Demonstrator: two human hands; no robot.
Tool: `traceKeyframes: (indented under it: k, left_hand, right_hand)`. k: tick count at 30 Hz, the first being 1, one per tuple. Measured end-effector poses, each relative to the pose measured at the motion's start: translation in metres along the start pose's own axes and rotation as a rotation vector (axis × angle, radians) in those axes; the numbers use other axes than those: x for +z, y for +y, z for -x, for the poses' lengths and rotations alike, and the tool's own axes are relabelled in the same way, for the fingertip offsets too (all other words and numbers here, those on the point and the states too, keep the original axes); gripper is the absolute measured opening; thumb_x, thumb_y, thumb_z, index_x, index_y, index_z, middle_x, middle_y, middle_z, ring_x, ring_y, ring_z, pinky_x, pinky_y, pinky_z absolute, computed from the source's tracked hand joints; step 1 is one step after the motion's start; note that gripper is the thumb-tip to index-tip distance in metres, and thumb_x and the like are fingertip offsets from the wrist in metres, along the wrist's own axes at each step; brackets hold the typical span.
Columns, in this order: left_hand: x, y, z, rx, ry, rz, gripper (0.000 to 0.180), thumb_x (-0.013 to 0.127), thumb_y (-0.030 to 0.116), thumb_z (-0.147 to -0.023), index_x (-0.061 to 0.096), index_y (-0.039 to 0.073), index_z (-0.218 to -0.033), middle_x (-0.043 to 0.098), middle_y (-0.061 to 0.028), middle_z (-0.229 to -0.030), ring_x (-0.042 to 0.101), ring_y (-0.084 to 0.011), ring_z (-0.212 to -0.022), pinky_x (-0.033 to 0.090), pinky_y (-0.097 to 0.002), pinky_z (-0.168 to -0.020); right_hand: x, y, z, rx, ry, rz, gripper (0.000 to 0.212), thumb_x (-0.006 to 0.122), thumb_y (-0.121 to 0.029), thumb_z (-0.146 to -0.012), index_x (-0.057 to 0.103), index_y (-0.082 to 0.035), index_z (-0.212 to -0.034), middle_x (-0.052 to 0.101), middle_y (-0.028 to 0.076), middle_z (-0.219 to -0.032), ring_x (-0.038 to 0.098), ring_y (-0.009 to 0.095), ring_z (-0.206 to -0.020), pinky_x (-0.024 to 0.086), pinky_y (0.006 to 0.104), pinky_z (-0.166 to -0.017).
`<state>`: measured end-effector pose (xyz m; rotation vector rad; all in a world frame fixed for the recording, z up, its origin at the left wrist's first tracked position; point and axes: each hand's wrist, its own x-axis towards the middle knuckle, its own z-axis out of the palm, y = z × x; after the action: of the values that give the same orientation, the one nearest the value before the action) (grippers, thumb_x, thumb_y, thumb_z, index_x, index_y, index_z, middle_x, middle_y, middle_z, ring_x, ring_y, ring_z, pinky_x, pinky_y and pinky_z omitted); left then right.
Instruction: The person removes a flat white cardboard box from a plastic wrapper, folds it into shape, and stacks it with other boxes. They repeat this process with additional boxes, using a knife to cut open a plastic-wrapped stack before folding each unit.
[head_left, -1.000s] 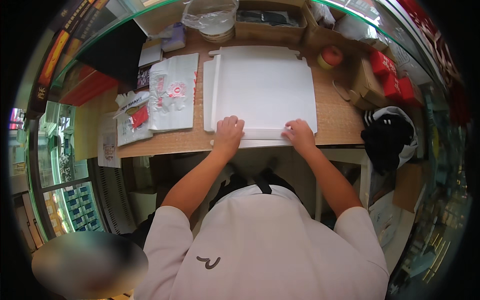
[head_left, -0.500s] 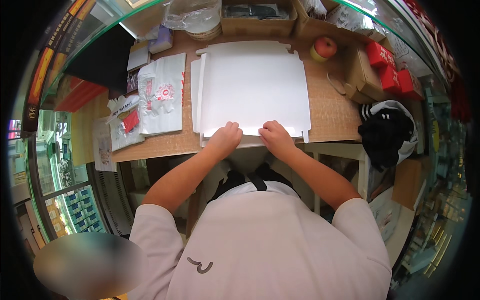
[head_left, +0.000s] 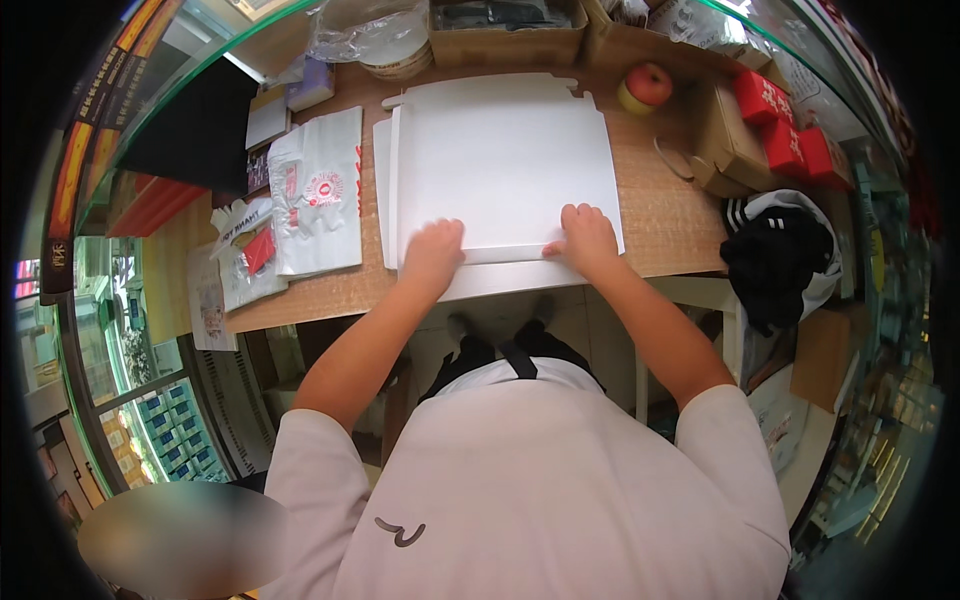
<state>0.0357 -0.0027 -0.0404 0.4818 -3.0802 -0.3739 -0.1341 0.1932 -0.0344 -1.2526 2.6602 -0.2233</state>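
A flat white cardboard box blank (head_left: 505, 165) with notched corners lies on the wooden table in front of me. Its left side flap stands folded up, and a narrow strip along the near edge is folded too. My left hand (head_left: 433, 255), slightly blurred, has its fingers curled over the near-left part of that strip. At the near-right part, my right hand (head_left: 588, 240) grips the fold, fingers bent on top and thumb pointing left along the strip. The undersides of both grips are hidden.
White plastic bags (head_left: 318, 190) lie left of the cardboard. An apple (head_left: 648, 86), a brown cardboard box (head_left: 728, 140) and red boxes (head_left: 785, 148) stand to the right. Black-and-white cloth (head_left: 780, 260) sits at the right table edge. A clear-wrapped tub (head_left: 395, 55) stands behind.
My hands have moved apart from the middle of the near edge toward its two ends. The near strip, earlier lower under my fingers, now shows as a folded band.
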Motion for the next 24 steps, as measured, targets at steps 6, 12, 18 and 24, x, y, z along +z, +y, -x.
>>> traceKeyframes:
  k: [6,12,18,24]
  left_hand:
    - [0.041,0.019,0.002,-0.086,0.091,0.148,0.027,0.055,0.030,-0.086,0.054,0.006,-0.074,0.059,-0.0146,-0.069,0.060,-0.0335,-0.063,0.048,-0.0442,-0.058]
    - [0.044,0.006,0.012,-0.015,0.261,0.076,0.030,0.059,0.026,-0.083,0.053,0.008,-0.060,0.056,-0.0097,-0.059,0.057,-0.0285,-0.053,0.045,-0.0410,-0.049]
    - [0.045,0.004,0.014,-0.281,0.301,0.316,0.034,0.058,0.028,-0.081,0.049,0.008,-0.056,0.051,-0.0110,-0.055,0.051,-0.0295,-0.051,0.041,-0.0408,-0.048]
    - [0.023,0.014,0.013,-0.456,0.385,0.627,0.019,0.065,0.027,-0.079,0.059,0.009,-0.079,0.059,-0.0082,-0.074,0.054,-0.0262,-0.059,0.043,-0.0372,-0.055]
  right_hand:
    - [0.047,-0.066,0.011,-0.121,0.091,-0.151,0.030,0.059,-0.035,-0.084,0.059,-0.007,-0.072,0.062,0.012,-0.064,0.063,0.030,-0.063,0.050,0.0414,-0.059]
    - [0.052,-0.024,0.022,-0.048,0.248,-0.123,0.035,0.057,-0.033,-0.084,0.057,-0.010,-0.057,0.056,0.010,-0.051,0.058,0.030,-0.050,0.047,0.0426,-0.048]
    - [0.053,-0.008,0.021,0.217,0.414,-0.422,0.035,0.058,-0.030,-0.085,0.055,-0.008,-0.058,0.054,0.009,-0.050,0.049,0.025,-0.042,0.040,0.0356,-0.042]
    - [0.037,0.049,0.012,0.557,0.081,-1.824,0.028,0.057,-0.032,-0.088,0.058,-0.007,-0.077,0.051,0.002,-0.052,0.045,0.009,-0.043,0.033,0.0238,-0.040]
